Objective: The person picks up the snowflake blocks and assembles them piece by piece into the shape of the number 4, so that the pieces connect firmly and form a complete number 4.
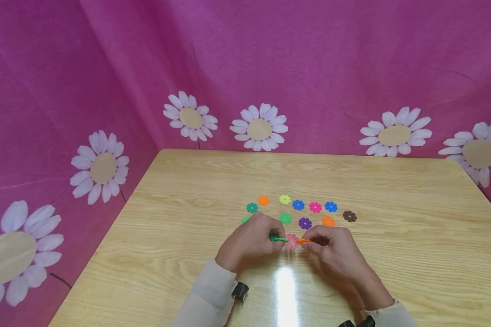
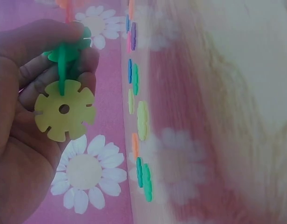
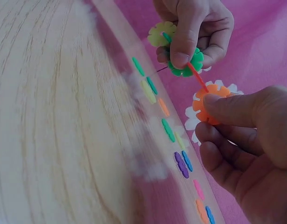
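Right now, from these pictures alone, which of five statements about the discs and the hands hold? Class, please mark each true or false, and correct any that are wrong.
1. The right hand pinches an orange disc. True.
2. The left hand holds nothing. False: it grips a green disc.
3. A pale pink disc sits between the two hands. True.
4. In the head view, the brown disc is the leftmost disc. False: it is farthest right.
5. The purple disc lies on the table. True.
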`<state>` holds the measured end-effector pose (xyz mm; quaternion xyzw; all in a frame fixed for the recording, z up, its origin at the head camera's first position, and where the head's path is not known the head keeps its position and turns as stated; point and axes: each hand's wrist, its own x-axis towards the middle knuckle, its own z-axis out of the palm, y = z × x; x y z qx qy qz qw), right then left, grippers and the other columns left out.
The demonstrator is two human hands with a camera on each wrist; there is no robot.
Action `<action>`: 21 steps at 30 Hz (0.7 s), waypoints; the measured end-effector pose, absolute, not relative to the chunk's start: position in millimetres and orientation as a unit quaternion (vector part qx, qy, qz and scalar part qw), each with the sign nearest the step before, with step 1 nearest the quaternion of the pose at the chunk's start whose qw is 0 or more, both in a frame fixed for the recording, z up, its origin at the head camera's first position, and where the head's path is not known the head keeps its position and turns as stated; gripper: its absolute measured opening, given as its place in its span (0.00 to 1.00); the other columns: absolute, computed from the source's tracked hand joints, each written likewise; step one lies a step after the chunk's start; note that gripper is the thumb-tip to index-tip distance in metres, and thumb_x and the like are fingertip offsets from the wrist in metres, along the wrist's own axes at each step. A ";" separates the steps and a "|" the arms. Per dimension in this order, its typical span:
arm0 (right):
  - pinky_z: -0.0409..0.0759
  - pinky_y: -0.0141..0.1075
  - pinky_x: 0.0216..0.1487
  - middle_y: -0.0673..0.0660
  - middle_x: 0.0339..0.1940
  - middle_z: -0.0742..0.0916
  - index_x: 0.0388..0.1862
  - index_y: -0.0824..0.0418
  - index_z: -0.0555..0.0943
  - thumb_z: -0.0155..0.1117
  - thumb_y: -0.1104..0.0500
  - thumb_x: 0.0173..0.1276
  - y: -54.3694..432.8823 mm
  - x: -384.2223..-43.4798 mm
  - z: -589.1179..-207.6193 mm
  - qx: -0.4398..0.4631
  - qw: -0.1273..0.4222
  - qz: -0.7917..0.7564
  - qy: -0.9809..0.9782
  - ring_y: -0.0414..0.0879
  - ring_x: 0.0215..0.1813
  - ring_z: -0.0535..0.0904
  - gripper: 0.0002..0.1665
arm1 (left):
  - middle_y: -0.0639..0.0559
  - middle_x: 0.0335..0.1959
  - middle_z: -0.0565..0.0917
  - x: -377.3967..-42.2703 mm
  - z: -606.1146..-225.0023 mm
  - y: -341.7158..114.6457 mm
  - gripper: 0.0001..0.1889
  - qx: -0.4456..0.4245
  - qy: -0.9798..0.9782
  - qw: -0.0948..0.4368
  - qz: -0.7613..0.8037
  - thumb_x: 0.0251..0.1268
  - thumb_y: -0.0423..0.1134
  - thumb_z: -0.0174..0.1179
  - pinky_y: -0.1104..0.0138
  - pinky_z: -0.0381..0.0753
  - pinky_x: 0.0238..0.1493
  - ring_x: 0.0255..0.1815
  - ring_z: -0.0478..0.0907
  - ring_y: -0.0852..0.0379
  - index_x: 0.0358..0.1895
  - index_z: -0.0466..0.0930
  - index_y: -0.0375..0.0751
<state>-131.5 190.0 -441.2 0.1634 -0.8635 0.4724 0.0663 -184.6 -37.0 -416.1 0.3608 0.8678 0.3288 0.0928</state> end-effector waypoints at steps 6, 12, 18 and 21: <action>0.80 0.34 0.33 0.43 0.30 0.88 0.28 0.54 0.89 0.76 0.71 0.55 185.9 -129.8 -442.2 0.161 0.098 0.457 -0.869 0.38 0.32 0.82 0.12 | 0.67 0.26 0.81 -184.2 -416.8 -37.2 0.03 0.363 0.868 0.089 0.327 0.58 0.33 0.71 0.75 0.76 0.34 0.28 0.73 0.68 0.30 0.89 0.46; 0.81 0.34 0.34 0.45 0.30 0.89 0.28 0.53 0.90 0.77 0.70 0.54 181.0 -127.9 -443.9 0.147 0.108 0.452 -0.873 0.39 0.33 0.83 0.11 | 0.66 0.27 0.83 -184.4 -416.9 -35.9 0.02 0.369 0.871 0.084 0.314 0.59 0.33 0.71 0.76 0.75 0.34 0.28 0.73 0.70 0.31 0.90 0.45; 0.81 0.33 0.32 0.46 0.30 0.89 0.28 0.55 0.90 0.77 0.70 0.54 179.8 -128.4 -445.0 0.142 0.104 0.464 -0.868 0.39 0.32 0.83 0.11 | 0.67 0.25 0.82 -184.1 -416.3 -35.8 0.03 0.362 0.874 0.088 0.311 0.58 0.32 0.71 0.75 0.74 0.33 0.27 0.72 0.69 0.31 0.90 0.45; 0.82 0.33 0.32 0.46 0.30 0.89 0.28 0.55 0.89 0.77 0.71 0.54 178.8 -128.3 -445.3 0.141 0.100 0.470 -0.865 0.40 0.31 0.83 0.10 | 0.68 0.25 0.81 -184.0 -416.2 -36.3 0.03 0.357 0.879 0.088 0.304 0.58 0.33 0.71 0.75 0.74 0.32 0.27 0.71 0.68 0.30 0.90 0.46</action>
